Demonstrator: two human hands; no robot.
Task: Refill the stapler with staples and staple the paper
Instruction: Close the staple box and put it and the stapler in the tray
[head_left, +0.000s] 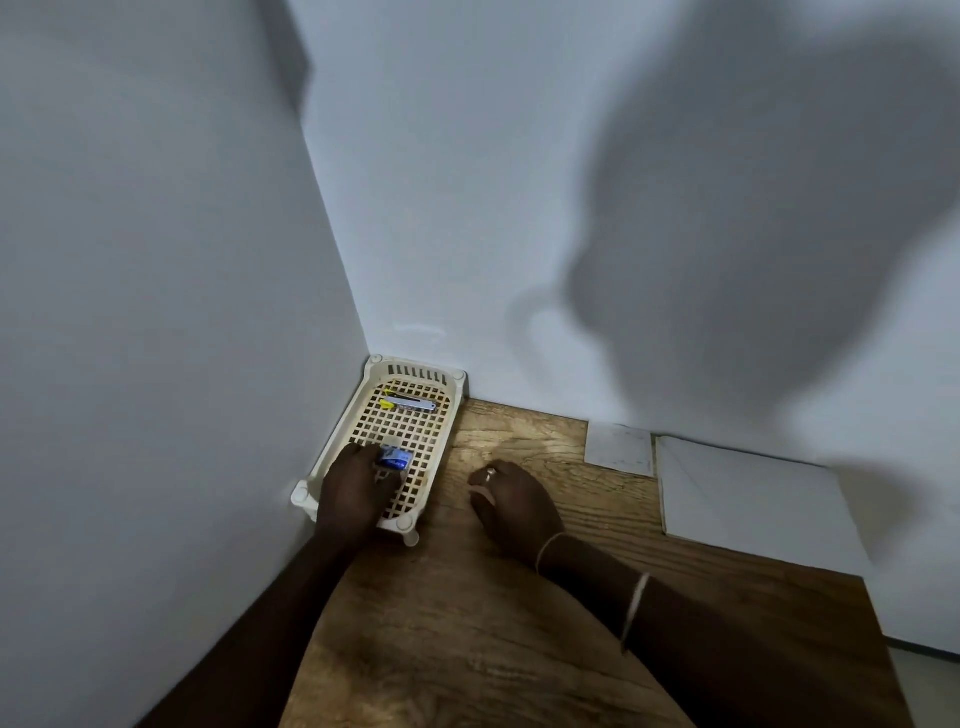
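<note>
A cream plastic basket (337, 447) with a grid floor sits in the table's far left corner against the walls. Inside it, near the back, lies a silver and yellow stapler (410, 405). My left hand (353, 488) reaches into the basket's front half, and its fingers close around a small blue staple box (396, 459). My right hand (511, 499) rests on the wooden table (467, 623) just right of the basket, fingers curled, with nothing visible in it. White paper sheets (753, 499) lie at the right by the wall.
A smaller white paper piece (619, 448) lies against the back wall between the basket and the sheets. White walls close the table on the left and behind. The table's right edge drops off past the sheets.
</note>
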